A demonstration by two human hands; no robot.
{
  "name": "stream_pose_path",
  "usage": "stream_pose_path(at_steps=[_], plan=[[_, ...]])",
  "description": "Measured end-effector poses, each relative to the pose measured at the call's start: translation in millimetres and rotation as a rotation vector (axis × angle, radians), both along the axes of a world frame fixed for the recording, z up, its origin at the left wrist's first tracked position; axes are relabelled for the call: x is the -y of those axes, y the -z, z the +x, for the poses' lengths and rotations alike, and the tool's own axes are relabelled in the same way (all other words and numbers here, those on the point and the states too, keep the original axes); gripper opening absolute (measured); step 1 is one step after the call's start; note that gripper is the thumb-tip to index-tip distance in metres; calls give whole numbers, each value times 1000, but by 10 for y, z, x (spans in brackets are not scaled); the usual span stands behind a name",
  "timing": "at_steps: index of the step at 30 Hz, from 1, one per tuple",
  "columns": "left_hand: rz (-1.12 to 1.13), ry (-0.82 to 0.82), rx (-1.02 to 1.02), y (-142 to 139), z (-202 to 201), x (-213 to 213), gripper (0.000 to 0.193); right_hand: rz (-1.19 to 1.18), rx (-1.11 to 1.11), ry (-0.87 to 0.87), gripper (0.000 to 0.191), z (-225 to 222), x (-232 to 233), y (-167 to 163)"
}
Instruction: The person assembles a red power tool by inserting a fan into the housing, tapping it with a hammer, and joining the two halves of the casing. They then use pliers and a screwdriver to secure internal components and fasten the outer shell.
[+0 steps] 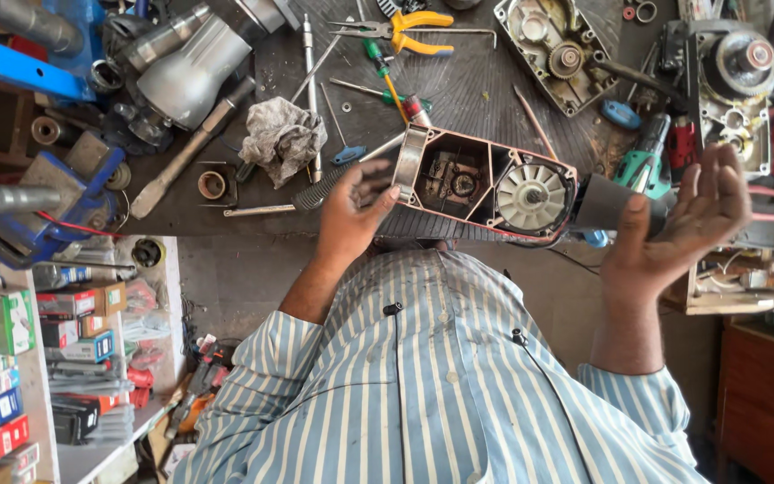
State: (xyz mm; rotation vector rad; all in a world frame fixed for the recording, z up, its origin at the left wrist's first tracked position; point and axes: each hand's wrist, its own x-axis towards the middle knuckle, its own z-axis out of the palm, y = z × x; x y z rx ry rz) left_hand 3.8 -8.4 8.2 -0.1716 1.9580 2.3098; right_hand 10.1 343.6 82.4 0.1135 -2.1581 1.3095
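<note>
An opened power tool body [485, 184], with a red-edged housing, a white fan and a dark inner mechanism exposed, lies lengthwise between my two hands over the near edge of the dark workbench [459, 90]. My left hand [351, 215] grips its metal end ring on the left, fingers curled against it. My right hand [683, 224] supports the black rear end, thumb pressed on it and the other fingers spread apart. My striped shirt fills the lower middle of the view.
Yellow-handled pliers [405, 31], screwdrivers, a crumpled grey rag [281, 134], a hammer [185, 157] and a silver tool housing [194, 72] lie on the bench. An open gearbox [557, 58] and motor parts [736, 72] sit at right. Shelves of small boxes [2, 358] stand at lower left.
</note>
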Motion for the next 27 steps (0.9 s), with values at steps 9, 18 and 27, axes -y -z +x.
stream_pose_path(at_steps=[9,18,27], plan=[[-183,630,198,352,320,253,52,21,44,141,62,354,73,87],[-355,1002,123,366,415,246,71,54,72,219,61,710,196,201],[-335,1006,106,407,372,322,68,65,25,207,60,664,209,117]])
